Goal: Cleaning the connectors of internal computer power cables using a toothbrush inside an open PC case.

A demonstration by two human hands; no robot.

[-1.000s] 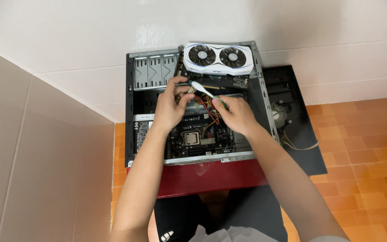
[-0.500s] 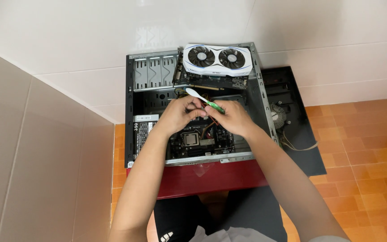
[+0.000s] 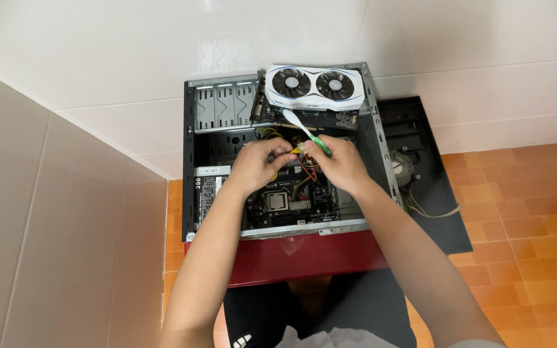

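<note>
An open computer case [image 3: 191, 161] lies on its side with the motherboard [image 3: 285, 203] exposed. My left hand [image 3: 259, 164] pinches a bundle of yellow and red wires [image 3: 294, 151] above the board. My right hand [image 3: 343, 164] grips a white and green toothbrush [image 3: 304, 129], its head pointing up and left toward the drive bays [image 3: 224, 106]. Both hands meet over the middle of the case. A white graphics card with two fans [image 3: 314, 87] rests on the case's far rim.
The case sits on a dark red stand [image 3: 304, 258]. To its right a black side panel [image 3: 433, 193] lies on the orange tiled floor and carries a round cooler fan [image 3: 402, 166] with its cable. White tiled walls stand behind and to the left.
Both hands have drawn closer together over the case's centre. The toothbrush has swung from pointing up-right to lying nearly flat, then up-left, and my left hand has taken hold of the wires.
</note>
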